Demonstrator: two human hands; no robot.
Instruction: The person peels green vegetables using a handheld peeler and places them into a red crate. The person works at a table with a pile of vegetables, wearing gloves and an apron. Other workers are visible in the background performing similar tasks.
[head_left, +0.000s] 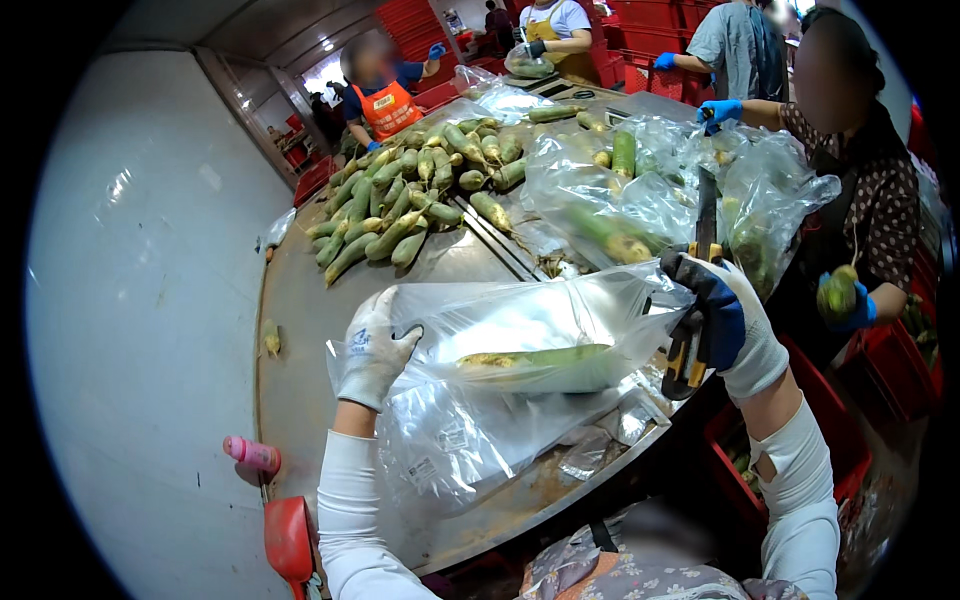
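Before me, a clear plastic bag (465, 420) is stretched between my gloved hands, with a long green radish (547, 358) in or behind its film. My left hand (375, 349), in a white glove, grips the bag's left side, thumb bent inward. In my right hand (712, 315), in a white and blue glove, is a knife (706, 217) with a black and yellow handle, blade pointing up. The same hand pinches the bag's upper right corner. Beyond the bag lies a large heap of green radishes (405, 187) on the metal table (300, 420).
More bagged radishes (622, 232) lie at the right, beside a co-worker in blue gloves holding a radish (838, 292). Other people stand across the table. A pink bottle (253, 454) and a red dustpan (286, 536) are by the left wall; red crates (889, 367) stand at the right.
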